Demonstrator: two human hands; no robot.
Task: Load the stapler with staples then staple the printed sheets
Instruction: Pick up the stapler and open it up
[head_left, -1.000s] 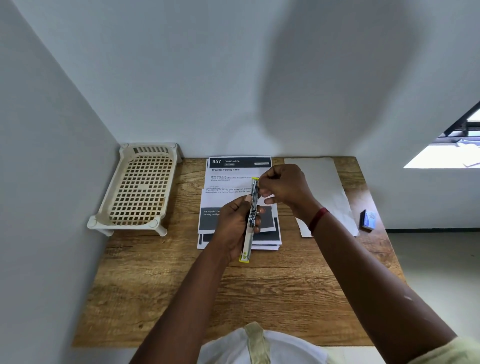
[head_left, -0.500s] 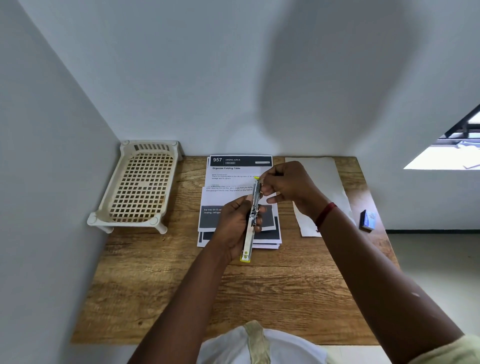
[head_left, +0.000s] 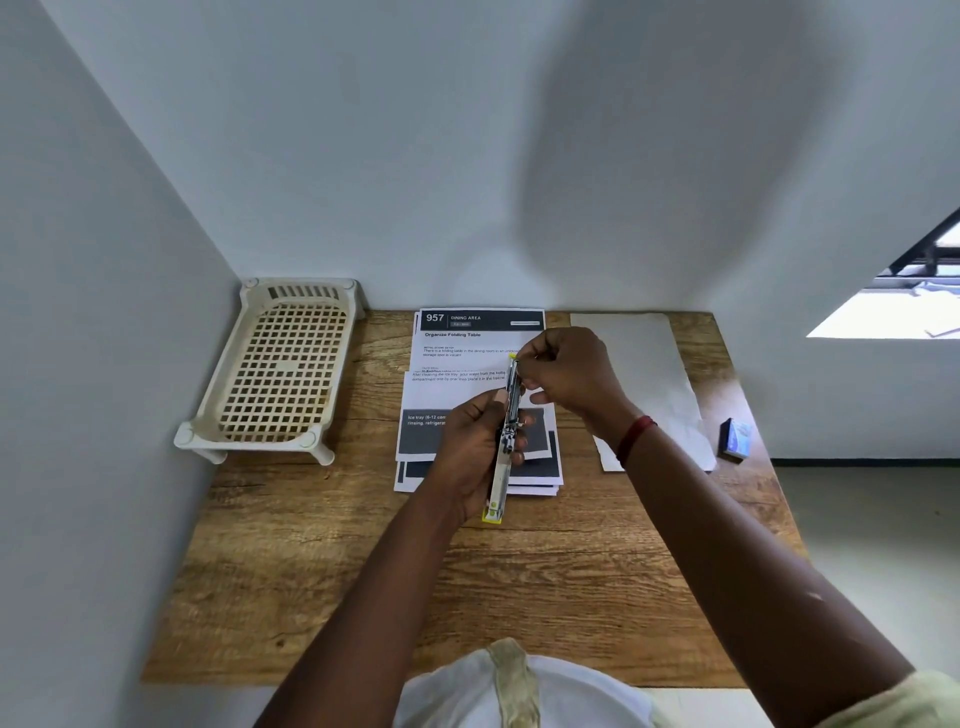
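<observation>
A long metal stapler with yellow ends is unfolded and held lengthwise above the printed sheets. My left hand grips its middle from the left, thumb on top. My right hand pinches at the far end of the stapler near the yellow tip; whether it holds staples is hidden by the fingers. The printed sheets lie stacked loosely at the back middle of the wooden table. A small blue staple box lies near the right edge.
A cream plastic lattice tray on short legs stands at the back left against the wall. A blank white sheet lies right of the printed stack. Walls close the table at the left and back.
My right hand's fingers have shifted slightly at the stapler's far end. The left hand and the stapler stay almost where they were.
</observation>
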